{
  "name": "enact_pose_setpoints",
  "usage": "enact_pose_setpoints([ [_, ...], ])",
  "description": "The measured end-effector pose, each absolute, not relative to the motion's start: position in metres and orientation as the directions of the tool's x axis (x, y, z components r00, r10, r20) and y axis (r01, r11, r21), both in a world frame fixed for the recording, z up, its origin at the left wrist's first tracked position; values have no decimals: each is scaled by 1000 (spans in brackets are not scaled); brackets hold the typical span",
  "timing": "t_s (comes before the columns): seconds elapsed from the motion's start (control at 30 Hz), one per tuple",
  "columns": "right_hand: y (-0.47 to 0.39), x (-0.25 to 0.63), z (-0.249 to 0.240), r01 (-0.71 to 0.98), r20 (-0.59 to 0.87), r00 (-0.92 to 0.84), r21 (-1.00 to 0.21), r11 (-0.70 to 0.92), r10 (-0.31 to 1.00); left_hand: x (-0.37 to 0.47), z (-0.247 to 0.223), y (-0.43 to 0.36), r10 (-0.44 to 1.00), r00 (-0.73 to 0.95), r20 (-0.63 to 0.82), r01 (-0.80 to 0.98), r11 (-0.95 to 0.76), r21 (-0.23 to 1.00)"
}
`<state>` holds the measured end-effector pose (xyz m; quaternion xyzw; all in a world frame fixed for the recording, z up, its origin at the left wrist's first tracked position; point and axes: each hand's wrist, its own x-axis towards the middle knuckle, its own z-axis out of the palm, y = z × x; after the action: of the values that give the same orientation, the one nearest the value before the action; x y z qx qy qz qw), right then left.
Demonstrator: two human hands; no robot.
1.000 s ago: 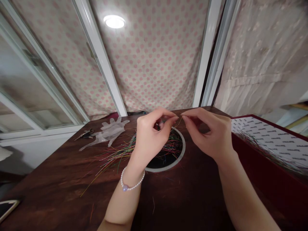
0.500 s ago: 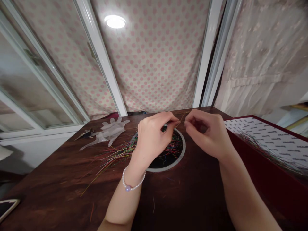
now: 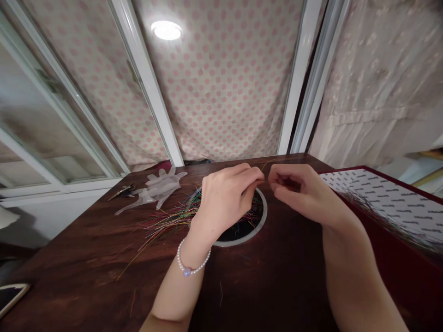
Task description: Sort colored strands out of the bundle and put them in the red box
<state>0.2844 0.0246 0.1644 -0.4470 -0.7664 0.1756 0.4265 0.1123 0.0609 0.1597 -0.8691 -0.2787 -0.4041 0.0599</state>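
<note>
Above a dark round dish with a pale rim (image 3: pixel 265 216), my left hand (image 3: pixel 224 198) is closed in a pinch. A fine thin wire (image 3: pixel 268 163) rises from its fingertips. Just to the right, my right hand (image 3: pixel 299 186) has thumb and fingers pressed together; whatever lies between them is hidden or too small to make out. The two sets of fingertips are close but apart. Beneath my left hand, a bundle of multicoloured thin wires (image 3: pixel 166 222) lies across the dish and spills left onto the table.
A clear plastic glove (image 3: pixel 161 186) and keys (image 3: pixel 122 192) lie at the back left. On the right, a red box (image 3: pixel 360 216) with white printed lining holds more wires (image 3: pixel 391 219). Loose wire bits lie on the brown table (image 3: pixel 93 258). A phone-like object (image 3: pixel 12 297) sits at the left edge.
My left hand has turned slightly and its fingers have shifted right, closing its finger gap. My right hand has moved a little right, with its wrist bent more.
</note>
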Motion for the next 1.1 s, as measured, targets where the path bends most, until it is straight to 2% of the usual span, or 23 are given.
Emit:
enact_pose_setpoints([
  [0.13,24,289,165,564,434,-290,-643,518,853,111,162,63,432,580,691,529,-844,84],
  [0.27,26,297,165,583,286,-412,-647,491,865,109,164,66,429,695,577,495,-868,49],
  [0.33,28,300,165,586,237,-434,-658,472,869,109,163,68,451,722,524,492,-868,69],
  [0.4,30,299,164,563,258,-395,-690,454,882,110,162,70,493,707,508,480,-861,167],
  [0.47,33,296,163,477,364,-296,-744,467,883,111,161,73,549,640,537,420,-836,354],
  [0.57,39,285,159,269,522,-38,-816,512,852,114,159,76,661,445,604,185,-728,660],
  [0.63,42,277,156,150,516,52,-850,505,855,116,160,77,725,319,610,-13,-641,768],
  [0.7,43,269,153,56,461,-8,-886,461,887,118,160,76,759,237,606,-159,-585,795],
  [0.77,43,261,151,-31,392,-162,-919,392,906,120,160,76,771,189,608,-240,-564,790],
  [0.9,41,247,147,-210,289,-400,-952,220,870,121,160,76,795,195,574,-347,-492,799],
  [1.0,41,240,144,-278,267,-390,-946,164,881,121,159,78,811,218,542,-423,-422,802],
  [1.1,44,237,139,-263,286,-349,-944,200,892,120,160,79,844,223,487,-432,-362,826],
])
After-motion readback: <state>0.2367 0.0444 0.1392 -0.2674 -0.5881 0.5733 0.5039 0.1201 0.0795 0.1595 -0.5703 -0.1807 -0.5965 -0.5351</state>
